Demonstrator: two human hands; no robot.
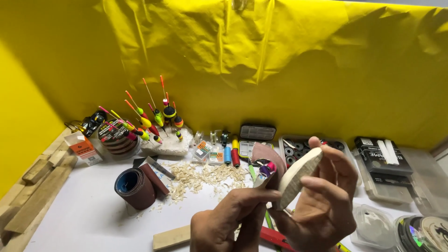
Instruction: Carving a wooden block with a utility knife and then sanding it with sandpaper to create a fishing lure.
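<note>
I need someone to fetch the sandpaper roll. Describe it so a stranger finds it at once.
Start at the white table before the yellow backdrop. Left of the pale wood shavings lies a dark reddish-brown roll of sandpaper with a blue core. Nothing else nearby is coiled; the colourful fishing floats behind stand upright.

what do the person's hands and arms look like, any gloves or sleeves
Both hands are bare: no gloves on the left hand or the right hand. No rings, watch or bands show on the visible fingers and wrists. No sleeves reach into view; the bottom of the picture cuts both off at the wrist, so the arms cannot be seen.
</note>
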